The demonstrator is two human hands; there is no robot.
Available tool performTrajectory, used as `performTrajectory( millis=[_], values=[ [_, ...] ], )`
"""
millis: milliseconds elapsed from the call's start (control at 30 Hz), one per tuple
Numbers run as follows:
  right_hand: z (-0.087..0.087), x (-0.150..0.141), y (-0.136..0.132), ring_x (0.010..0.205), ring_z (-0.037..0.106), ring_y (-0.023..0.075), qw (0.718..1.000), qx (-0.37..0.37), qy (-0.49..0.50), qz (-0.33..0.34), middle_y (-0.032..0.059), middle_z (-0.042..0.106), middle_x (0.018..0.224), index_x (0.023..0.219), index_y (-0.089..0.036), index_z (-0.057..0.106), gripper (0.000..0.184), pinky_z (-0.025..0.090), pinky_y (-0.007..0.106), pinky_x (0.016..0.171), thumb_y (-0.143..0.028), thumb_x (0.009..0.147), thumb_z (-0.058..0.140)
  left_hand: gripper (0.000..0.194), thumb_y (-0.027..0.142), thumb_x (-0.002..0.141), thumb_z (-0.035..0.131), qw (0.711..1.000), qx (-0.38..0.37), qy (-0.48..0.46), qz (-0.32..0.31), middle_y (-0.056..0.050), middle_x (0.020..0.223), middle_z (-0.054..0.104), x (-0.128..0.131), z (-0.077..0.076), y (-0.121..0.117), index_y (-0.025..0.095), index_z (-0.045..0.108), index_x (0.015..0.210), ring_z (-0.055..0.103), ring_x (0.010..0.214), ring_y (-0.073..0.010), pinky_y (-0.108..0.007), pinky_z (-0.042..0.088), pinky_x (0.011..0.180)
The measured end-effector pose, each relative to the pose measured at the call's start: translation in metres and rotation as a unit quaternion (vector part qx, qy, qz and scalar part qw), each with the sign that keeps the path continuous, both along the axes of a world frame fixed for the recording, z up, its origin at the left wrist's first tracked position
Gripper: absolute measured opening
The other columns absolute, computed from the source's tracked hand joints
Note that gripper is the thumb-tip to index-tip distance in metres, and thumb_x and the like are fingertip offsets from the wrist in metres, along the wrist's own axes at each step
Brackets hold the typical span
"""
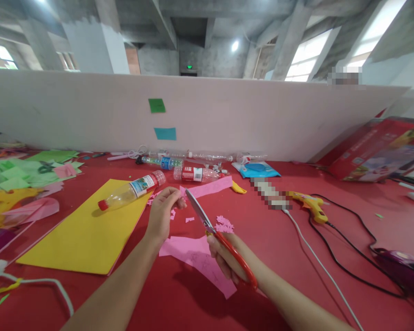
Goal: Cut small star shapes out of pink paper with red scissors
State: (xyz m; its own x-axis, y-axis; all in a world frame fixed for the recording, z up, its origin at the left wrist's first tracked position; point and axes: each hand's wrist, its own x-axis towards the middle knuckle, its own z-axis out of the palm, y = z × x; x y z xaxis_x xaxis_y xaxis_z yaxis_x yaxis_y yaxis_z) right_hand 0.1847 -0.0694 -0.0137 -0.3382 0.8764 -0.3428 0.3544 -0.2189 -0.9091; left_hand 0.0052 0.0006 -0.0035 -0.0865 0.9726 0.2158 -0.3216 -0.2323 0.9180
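My right hand [227, 257] is closed around the red handles of a pair of scissors [209, 225], whose blades point up and to the left. At the blade tips, my left hand [165, 209] pinches a small piece of pink paper [182, 190], partly hidden by the fingers. Beneath my hands lies a larger sheet of pink paper [189, 250] with faint drawn outlines. Little pink cut-outs [224, 224] are heaped behind the scissors, and a few scraps [189, 219] lie between my hands. Farther back stretches a pink paper strip [212, 187].
Left of my hands, a plastic bottle [134, 189] lies across yellow sheets [86, 230]. More bottles [196, 174] lie near the white partition [207, 115]. On the right are a yellow glue gun [312, 207] with black cord, a white cable [313, 257] and a red box [379, 147]. Green papers [14, 174] pile up far left.
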Motion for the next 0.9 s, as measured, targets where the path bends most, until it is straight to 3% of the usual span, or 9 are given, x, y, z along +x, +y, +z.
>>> performTrajectory(
  millis=[133,300,600,900],
  values=[
    [-0.003,0.0,0.0,0.024,0.027,0.0047,1.0,0.02,0.009,-0.009,-0.0082,0.043,0.034,0.068,-0.022,0.044,0.052,0.026,0.016,0.027,-0.072,0.08,0.046,0.018,0.03,0.074,0.066,1.0,-0.018,0.013,-0.022,0.001,0.055,0.06,0.003,0.0,-0.002,0.016,0.062,0.063,0.052,0.056,-0.0101,-0.023,0.041,0.061],
    [-0.002,-0.001,-0.001,0.023,0.027,0.0042,1.0,0.017,0.005,-0.011,-0.0088,0.041,0.032,0.065,-0.021,0.044,0.058,0.025,0.016,0.026,-0.078,0.073,0.049,0.016,0.029,0.071,0.068,0.999,-0.024,-0.009,0.025,0.002,0.058,0.059,-0.001,-0.001,0.001,0.017,0.061,0.063,0.053,0.058,-0.0105,-0.024,0.041,0.062],
    [-0.007,0.007,0.003,0.027,0.036,0.0056,0.999,0.027,-0.011,0.015,-0.008,0.045,0.037,0.071,-0.021,0.046,0.046,0.03,0.015,0.03,-0.065,0.083,0.046,0.018,0.022,0.08,0.056,0.997,0.049,0.067,0.006,0.003,0.066,0.05,-0.004,-0.003,0.004,0.02,0.055,0.063,0.046,0.071,-0.0123,-0.023,0.036,0.074],
    [0.0,0.007,0.0,0.026,0.034,0.0054,0.999,0.044,0.008,0.024,-0.0092,0.042,0.035,0.069,-0.021,0.045,0.048,0.028,0.016,0.032,-0.067,0.079,0.05,0.019,0.02,0.081,0.053,0.99,0.07,0.123,-0.019,0.002,0.068,0.046,-0.011,0.0,0.005,0.021,0.051,0.062,0.041,0.071,-0.0142,-0.026,0.033,0.071]
  ],
)
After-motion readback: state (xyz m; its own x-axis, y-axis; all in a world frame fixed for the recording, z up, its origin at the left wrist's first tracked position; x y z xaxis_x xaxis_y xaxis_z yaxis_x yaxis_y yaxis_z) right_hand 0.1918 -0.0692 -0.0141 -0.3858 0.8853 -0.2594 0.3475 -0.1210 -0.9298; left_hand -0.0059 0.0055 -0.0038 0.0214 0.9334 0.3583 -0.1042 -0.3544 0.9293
